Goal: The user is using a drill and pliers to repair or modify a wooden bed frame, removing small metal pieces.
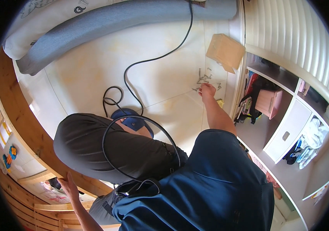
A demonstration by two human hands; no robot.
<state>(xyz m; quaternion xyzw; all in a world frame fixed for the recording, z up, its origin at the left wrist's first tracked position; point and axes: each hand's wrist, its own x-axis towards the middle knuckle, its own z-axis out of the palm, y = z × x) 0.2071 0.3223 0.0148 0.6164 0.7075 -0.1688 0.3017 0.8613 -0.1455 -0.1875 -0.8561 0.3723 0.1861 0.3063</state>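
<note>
My right hand is down at the floor, its fingers drawn together at the edge of a scatter of small metal screws. Whether a screw is between the fingertips is too small to tell. On the lower left, my left hand grips the edge of a long wooden bed rail; part of its fingers is hidden behind the wood. An open cardboard box lies on the floor just beyond the screws. A small yellow scrap lies beside my right forearm.
A black cable winds over the tiled floor and loops around my bent leg and blue slipper. Rolled grey fabric lies along the far side. To the right stands an open cabinet with clothes and a pink box.
</note>
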